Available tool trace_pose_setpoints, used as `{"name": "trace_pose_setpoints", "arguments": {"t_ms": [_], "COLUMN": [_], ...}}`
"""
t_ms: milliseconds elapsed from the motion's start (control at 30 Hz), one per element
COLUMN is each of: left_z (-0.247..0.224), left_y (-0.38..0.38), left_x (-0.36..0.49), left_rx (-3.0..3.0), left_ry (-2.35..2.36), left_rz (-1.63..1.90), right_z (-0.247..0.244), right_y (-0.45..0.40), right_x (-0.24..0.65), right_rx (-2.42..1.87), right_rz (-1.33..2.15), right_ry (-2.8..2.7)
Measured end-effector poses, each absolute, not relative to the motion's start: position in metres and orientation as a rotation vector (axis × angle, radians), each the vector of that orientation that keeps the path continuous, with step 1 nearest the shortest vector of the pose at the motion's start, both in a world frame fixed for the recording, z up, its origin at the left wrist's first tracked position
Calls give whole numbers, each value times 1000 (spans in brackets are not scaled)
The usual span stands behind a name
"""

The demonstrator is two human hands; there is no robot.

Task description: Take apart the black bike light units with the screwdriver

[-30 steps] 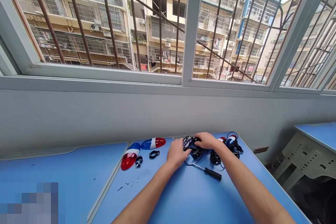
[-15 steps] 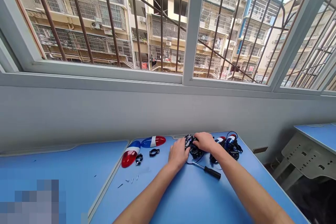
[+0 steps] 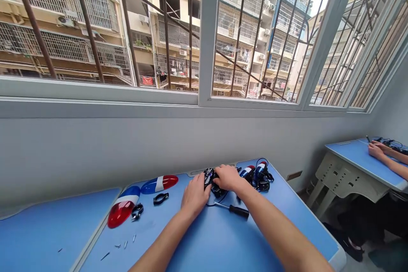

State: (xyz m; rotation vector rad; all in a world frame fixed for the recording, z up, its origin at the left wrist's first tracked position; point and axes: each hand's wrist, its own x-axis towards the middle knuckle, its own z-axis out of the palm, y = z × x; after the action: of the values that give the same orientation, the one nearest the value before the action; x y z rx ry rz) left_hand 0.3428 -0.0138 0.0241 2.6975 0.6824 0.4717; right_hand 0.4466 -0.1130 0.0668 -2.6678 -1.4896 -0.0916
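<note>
Seen from the person's head, two bare forearms reach forward over a blue counter (image 3: 287,225) below a barred window (image 3: 208,34). Near the counter's far edge, the left hand (image 3: 194,195) and right hand (image 3: 228,177) meet on a black plastic housing (image 3: 218,191) topped by a dark circuit board (image 3: 209,177). The left grip curls around the near side of the housing, its fingers (image 3: 204,187) against the board's edge. The right grip lies across the top, fingers bent downward, hiding much of the housing. Exactly what the fingertips pinch cannot be told.

Just below the hands lies a black-handled screwdriver (image 3: 234,209), beside a thin black wire (image 3: 216,204). Right of the right hand, two small red, white and blue domes (image 3: 251,172) sit among black parts (image 3: 263,185) and looped cable (image 3: 262,162). To the left are a large red-and-blue dome (image 3: 123,208), a second dome (image 3: 159,184), a black clamp (image 3: 161,198), a small black clip (image 3: 137,211) and a few tiny screws (image 3: 126,244). At a second blue counter (image 3: 350,157) on the far right, a co-worker's hands (image 3: 376,151) rest near dark wired parts (image 3: 393,143).
</note>
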Motion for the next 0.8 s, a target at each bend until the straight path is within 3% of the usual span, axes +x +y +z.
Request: {"name": "trace_pose_setpoints", "arguments": {"t_ms": [300, 500, 800], "left_z": [38, 43, 37], "left_y": [-17, -21, -71], "left_x": [333, 326, 316], "left_rx": [2732, 2766, 2807], "left_ry": [692, 694, 195], "left_rz": [483, 534, 766], "right_z": [98, 121, 43], "right_y": [-135, -193, -291], "right_x": [437, 454, 470], "right_rx": [-2462, -2335, -2254], "right_rz": [-150, -348, -614], "right_ry": [-1371, -1052, -642]}}
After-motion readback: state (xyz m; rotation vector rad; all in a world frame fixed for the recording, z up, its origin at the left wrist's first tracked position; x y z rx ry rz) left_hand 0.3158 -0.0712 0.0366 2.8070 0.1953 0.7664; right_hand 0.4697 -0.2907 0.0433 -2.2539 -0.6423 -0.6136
